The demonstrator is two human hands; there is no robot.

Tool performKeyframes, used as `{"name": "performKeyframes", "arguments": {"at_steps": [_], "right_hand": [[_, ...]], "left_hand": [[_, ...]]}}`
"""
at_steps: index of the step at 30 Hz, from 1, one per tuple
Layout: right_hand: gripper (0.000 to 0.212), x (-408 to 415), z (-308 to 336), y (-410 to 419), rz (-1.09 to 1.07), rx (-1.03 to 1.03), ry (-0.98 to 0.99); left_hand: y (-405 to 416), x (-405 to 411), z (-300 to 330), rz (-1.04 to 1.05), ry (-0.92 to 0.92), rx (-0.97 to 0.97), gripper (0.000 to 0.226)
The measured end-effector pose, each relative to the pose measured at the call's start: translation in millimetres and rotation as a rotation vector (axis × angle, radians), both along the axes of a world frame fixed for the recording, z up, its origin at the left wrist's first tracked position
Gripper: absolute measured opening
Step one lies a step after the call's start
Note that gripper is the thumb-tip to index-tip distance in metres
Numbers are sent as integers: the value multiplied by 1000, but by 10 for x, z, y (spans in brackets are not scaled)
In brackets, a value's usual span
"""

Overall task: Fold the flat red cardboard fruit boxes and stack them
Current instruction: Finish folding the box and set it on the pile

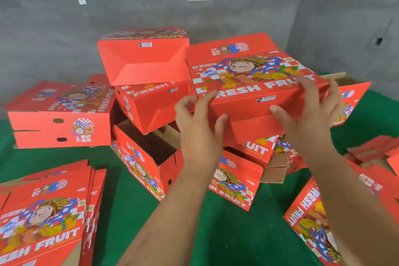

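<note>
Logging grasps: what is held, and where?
Both hands hold a folded red fruit box by its near front edge: left hand near the left corner, right hand toward the right.

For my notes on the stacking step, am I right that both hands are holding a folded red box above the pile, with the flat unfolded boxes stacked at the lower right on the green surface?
Nearly: the head view shows the left hand and right hand holding the folded red box above the pile, but the flat unfolded boxes are stacked at the lower left of the green surface, not the lower right.

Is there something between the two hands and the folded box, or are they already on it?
Nothing stands between them. The left hand and the right hand both already touch the folded red box, one at each end of its near side, above the other boxes.
</note>
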State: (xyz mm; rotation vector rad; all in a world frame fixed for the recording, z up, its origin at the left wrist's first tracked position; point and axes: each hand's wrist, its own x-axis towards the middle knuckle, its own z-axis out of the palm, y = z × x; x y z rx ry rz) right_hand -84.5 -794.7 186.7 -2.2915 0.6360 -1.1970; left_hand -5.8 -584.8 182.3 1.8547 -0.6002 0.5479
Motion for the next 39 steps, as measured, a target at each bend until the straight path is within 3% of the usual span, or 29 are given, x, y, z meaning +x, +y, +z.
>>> {"name": "performKeyframes", "arguments": {"at_steps": [2,3,5,10,14,17,21,28,39], "right_hand": [[87,269,-116,-248,4,145,303],[94,359,-189,-316,55,211,369],[101,457,-326,-330,145,263,283],[88,487,-707,87,411,331,-151],[84,441,-918,244,648,357,-107],[98,440,-948,193,626,401,-90],[90,363,-986,352,584,567,-166],[64,117,-1170,992,613,473,-60],[56,87,-1355,2004,610,476,80]], "left_hand": [[-238,161,8,-157,168,220,60],[-302,210,-20,-265,284,225,62],[-351,221,-90,-365,486,112,57],[-483,85,-304,-309,675,-108,34],[-484,31,-402,-293,783,-273,27],[-415,19,-432,-390,826,-206,24],[-405,-140,-505,-474,846,-68,42],[-222,-251,-589,-316,919,-419,22],[796,-375,-988,-319,945,-477,25]]}}
